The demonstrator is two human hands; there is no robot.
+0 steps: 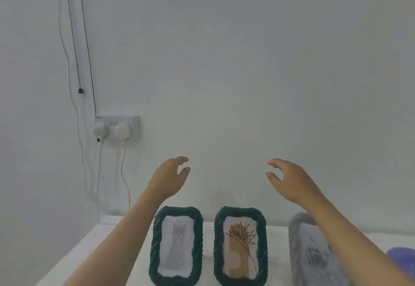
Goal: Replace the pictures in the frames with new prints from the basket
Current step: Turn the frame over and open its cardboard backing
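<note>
Three picture frames stand upright on a white table (94,240). The left dark green frame (176,245) holds a pale cat drawing. The middle dark green frame (240,246) holds a line-drawn flower on a tan strip. A grey fuzzy frame (307,254) with a grey rose picture stands at the right, partly behind my right forearm. My left hand (169,178) and my right hand (292,180) are raised in the air above the frames, fingers apart, holding nothing. A purple rim (402,257) shows at the right edge; I cannot tell what it is.
A white wall rises directly behind the table. A double wall socket (116,127) with two white plugs sits at the left, with white cables hanging down and thin black cords (86,50) running up the wall. The table's left edge runs diagonally toward the wall.
</note>
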